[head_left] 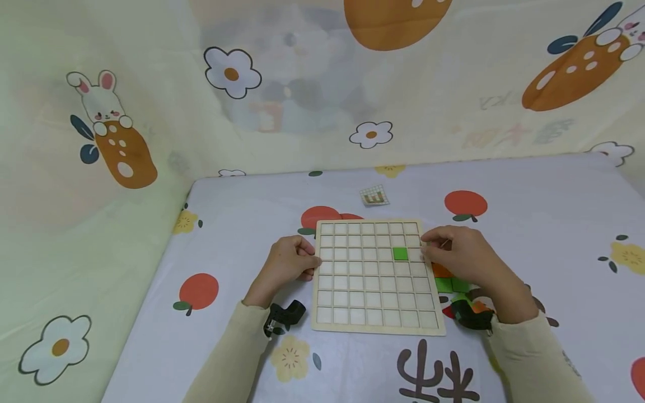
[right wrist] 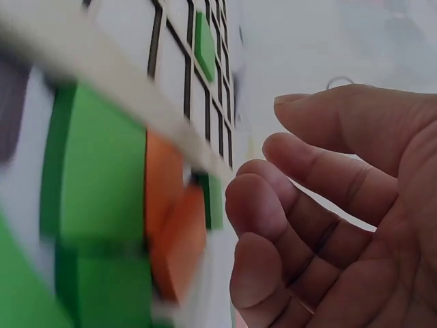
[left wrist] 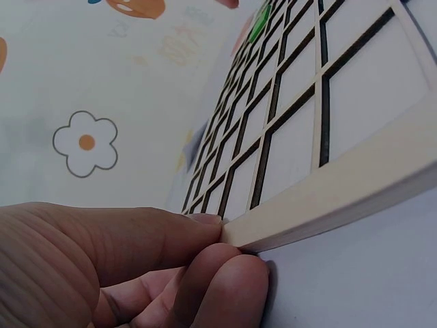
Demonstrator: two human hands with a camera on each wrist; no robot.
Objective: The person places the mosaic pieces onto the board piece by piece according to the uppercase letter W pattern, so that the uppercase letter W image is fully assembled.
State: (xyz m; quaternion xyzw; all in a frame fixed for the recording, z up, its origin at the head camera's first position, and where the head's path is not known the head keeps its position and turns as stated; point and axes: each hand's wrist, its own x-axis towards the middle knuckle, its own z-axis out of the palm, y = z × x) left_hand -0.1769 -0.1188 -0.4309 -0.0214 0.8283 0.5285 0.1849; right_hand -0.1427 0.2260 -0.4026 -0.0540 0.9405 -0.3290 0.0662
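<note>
The left hand (head_left: 288, 258) pinches the left edge of the wooden grid board (head_left: 374, 277) (green tile (head_left: 400, 254) inset); just beside its right edge, the right hand (head_left: 463, 254) curls half-open, empty.

Head view: tiles (head_left: 444, 285) beside the board (head_left: 355, 298) partly covered by the right hand (head_left: 461, 254) and black band (head_left: 471, 315); count unclear. Card (head_left: 374, 195) too small to read. Apple print (head_left: 319, 212) partly under the board. Sleeves (head_left: 229, 352) cut by bottom edge. Curtain writing (head_left: 519, 133) too faint to read; big carrot print (head_left: 398, 22) cut at top.

Left wrist view: board runs out top and right; left hand (head_left: 286, 262) cut at left and bottom; only a sliver of the right hand at top.

Right wrist view: nearest tiles and board edge blurred, tiles cut at left and bottom; right hand cut at right. Can't tell whether its fingers (right wrist: 256, 205) touch the board.
</note>
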